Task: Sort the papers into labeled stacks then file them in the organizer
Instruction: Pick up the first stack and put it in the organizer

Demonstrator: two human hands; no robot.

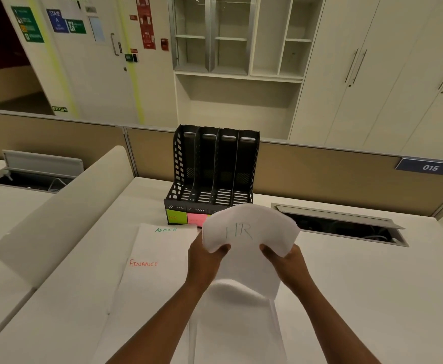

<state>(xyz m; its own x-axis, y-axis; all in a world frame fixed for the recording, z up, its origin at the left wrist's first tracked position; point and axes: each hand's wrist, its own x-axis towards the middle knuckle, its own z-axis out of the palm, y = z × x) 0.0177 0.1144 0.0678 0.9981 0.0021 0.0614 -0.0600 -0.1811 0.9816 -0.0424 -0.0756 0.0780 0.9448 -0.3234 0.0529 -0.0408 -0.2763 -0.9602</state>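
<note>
White HR papers (pixel 249 240) bow upward between left hand (pixel 204 258) and right hand (pixel 286 261).

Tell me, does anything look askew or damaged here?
Only the HR papers: both hands, left and right, grip them in the air and they bow upward. The FINANCE stack lies slightly skewed over the ADMIN sheet.

"HR" is written in green on the top sheet of the paper stack (pixel 249 232) gripped by both hands. "ADMIN" is written in green on a sheet (pixel 165 229) lying on the counter, and "FINANCE" in red on the sheet (pixel 143 263) nearer the camera. "015" is printed in white on a blue plate (pixel 430 167) on the partition. "STAIR A" is read on a blue door sign (pixel 56 20), and "EXIT" on a low green sign (pixel 59 109). Writing on the organizer's sticky notes (pixel 174 218) cannot be read.
</note>
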